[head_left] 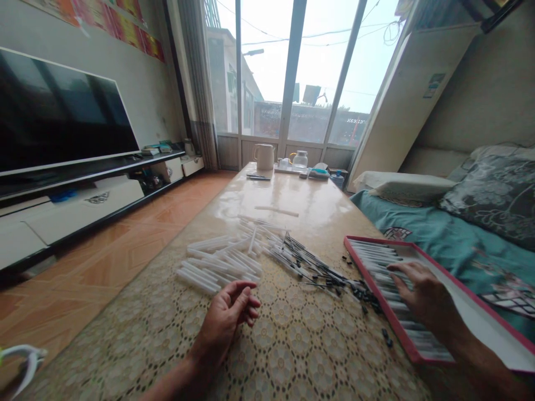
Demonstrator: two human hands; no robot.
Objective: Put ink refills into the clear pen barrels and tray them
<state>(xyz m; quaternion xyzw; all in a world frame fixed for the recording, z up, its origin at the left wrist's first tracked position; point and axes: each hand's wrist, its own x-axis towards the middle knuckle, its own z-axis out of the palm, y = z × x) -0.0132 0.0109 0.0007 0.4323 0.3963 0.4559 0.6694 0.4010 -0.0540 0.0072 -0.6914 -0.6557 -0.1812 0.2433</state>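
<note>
My left hand lies palm up on the lace-patterned table cover, fingers loosely curled and holding nothing. Just beyond it is a loose heap of white plastic tubes. To its right lie thin black-tipped rods and small black pieces. My right hand rests, fingers apart, on rows of white tubes in a red-rimmed box. That hand hides part of the rows.
A white jug, a glass jar and small items stand at the table's far end. A loose white strip lies mid-table. A bed with teal sheets runs along the right, and a television stands on a low cabinet at left.
</note>
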